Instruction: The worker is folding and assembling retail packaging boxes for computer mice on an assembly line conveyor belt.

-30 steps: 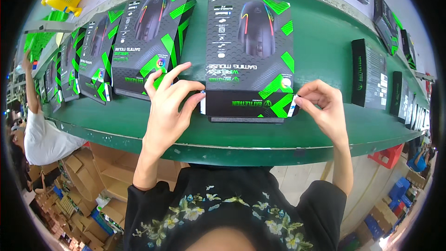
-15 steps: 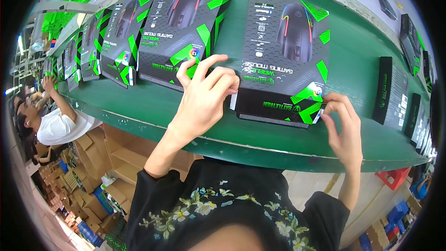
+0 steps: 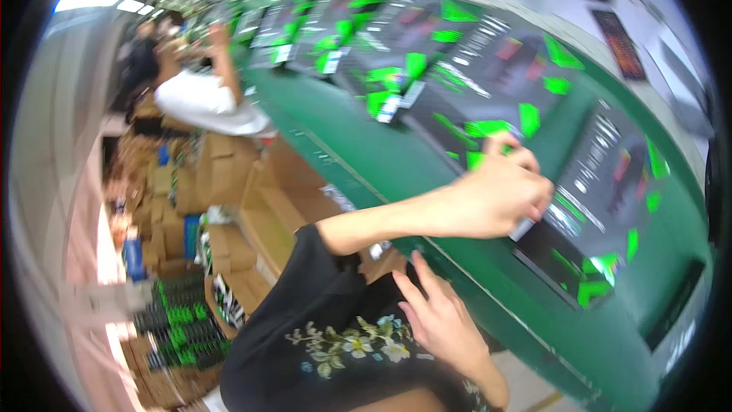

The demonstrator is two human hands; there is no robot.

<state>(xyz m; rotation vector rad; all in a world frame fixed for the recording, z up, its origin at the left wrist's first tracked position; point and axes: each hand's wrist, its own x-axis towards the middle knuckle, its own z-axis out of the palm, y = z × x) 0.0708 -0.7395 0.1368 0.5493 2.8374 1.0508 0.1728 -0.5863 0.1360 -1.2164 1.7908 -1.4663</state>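
Observation:
A black and green computer mouse box (image 3: 602,183) lies on the green bench, its printed top up and a black end flap (image 3: 549,259) towards me. My left hand (image 3: 507,191) is at the box's left corner, fingers curled against a small white side flap (image 3: 521,229); motion blur softens the contact. Close to its other side lies a second mouse box (image 3: 496,69), of the same print. My right hand (image 3: 446,320) is off the box, in front of my body by the bench edge, fingers apart with nothing in them.
Several like boxes (image 3: 396,46) run along the green bench (image 3: 358,152) to the far left, where a person in white (image 3: 198,103) works. Open cartons (image 3: 282,214) stand below the edge. Another dark box (image 3: 675,305) lies at the right; a keyboard (image 3: 619,44) is beyond the bench.
The view has swung left, so the bench now slants. My right hand has left the box's right corner and come back towards my body. My left hand stays at the box's left corner.

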